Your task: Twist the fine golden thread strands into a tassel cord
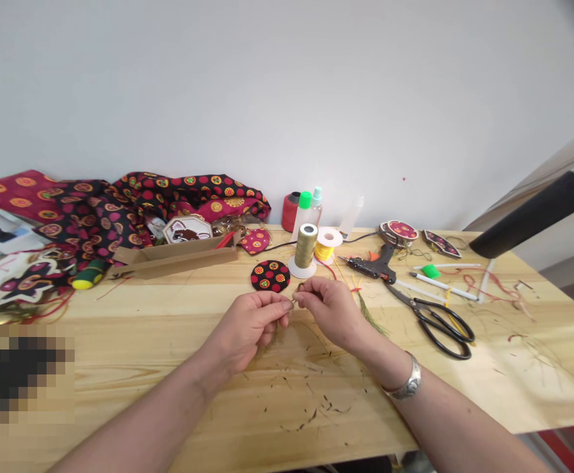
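Observation:
My left hand is closed in a pinch above the wooden table, its thumb and forefinger on a thin brownish cord. Fingertip to fingertip with it, my right hand pinches the same cord, and a small loop shows at its fingers. The cord is too small to make out fully. Just behind the hands lies a round black fabric piece with red and orange patterns. Beside it stand an olive thread spool and a spool of yellow cord. An olive tassel lies past my right wrist.
Black-handled scissors and a glue gun lie at right, near white sticks. Bottles stand by the wall. Patterned cloth and a cardboard tray are at left. Scraps litter the tabletop.

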`<action>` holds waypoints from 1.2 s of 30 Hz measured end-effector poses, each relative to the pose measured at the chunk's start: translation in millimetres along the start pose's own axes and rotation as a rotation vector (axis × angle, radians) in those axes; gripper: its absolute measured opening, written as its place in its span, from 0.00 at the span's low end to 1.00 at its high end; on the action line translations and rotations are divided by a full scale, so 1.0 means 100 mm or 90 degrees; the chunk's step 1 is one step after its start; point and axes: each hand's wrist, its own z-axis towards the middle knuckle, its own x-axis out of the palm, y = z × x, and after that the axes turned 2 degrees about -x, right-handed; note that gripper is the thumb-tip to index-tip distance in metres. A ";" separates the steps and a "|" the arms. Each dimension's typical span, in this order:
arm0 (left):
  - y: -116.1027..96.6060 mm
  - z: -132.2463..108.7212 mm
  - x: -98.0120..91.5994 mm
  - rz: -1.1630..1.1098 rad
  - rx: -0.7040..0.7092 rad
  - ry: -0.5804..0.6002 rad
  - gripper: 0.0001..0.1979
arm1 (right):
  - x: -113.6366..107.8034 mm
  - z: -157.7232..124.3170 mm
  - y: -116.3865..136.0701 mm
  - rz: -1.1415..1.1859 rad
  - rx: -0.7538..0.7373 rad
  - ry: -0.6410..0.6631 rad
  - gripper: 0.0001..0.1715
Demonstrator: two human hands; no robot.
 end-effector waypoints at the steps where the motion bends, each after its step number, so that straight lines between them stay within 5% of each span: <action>1: 0.00 0.00 0.00 -0.002 0.002 -0.001 0.10 | 0.00 0.00 0.00 0.001 -0.001 0.000 0.11; 23: 0.00 0.00 -0.04 -0.007 0.023 0.045 0.03 | -0.01 -0.02 0.01 0.003 0.014 0.002 0.10; 30: 0.00 -0.08 0.06 0.315 0.217 -0.090 0.05 | 0.00 0.01 -0.04 0.048 0.040 -0.012 0.09; 36: 0.17 -0.05 0.03 0.580 0.541 -0.172 0.11 | -0.01 0.03 -0.04 0.121 0.051 -0.037 0.11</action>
